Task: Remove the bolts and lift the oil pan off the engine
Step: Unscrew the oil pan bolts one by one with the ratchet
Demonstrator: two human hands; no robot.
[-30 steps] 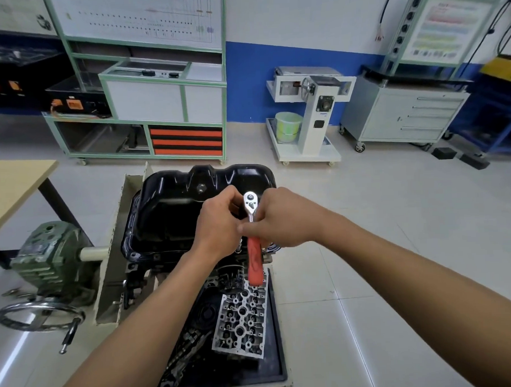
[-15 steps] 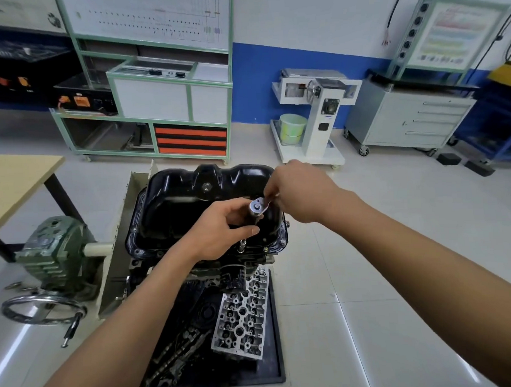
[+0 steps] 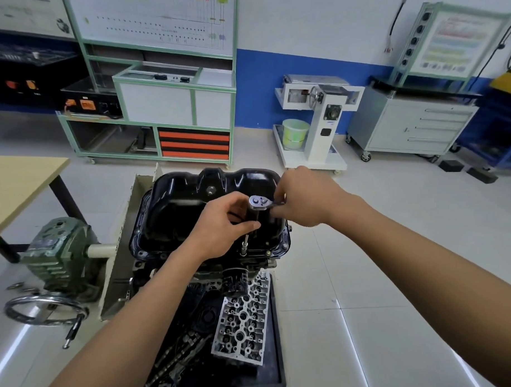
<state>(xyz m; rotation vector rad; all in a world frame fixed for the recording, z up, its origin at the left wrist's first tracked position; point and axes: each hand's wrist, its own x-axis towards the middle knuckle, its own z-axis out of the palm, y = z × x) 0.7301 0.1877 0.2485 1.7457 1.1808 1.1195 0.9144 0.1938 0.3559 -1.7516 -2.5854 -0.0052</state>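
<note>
The black oil pan (image 3: 191, 213) sits on the engine (image 3: 147, 268), and at its 6 o'clock rim the left hand (image 3: 220, 226) curls round the upright extension bar (image 3: 246, 240) under the ratchet (image 3: 259, 201) head, while the right hand (image 3: 303, 197), at 3 o'clock, wraps tight round the handle.

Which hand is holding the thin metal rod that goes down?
The left hand, curled round the rod below the ratchet; the right hand grips that ratchet instead.
</note>
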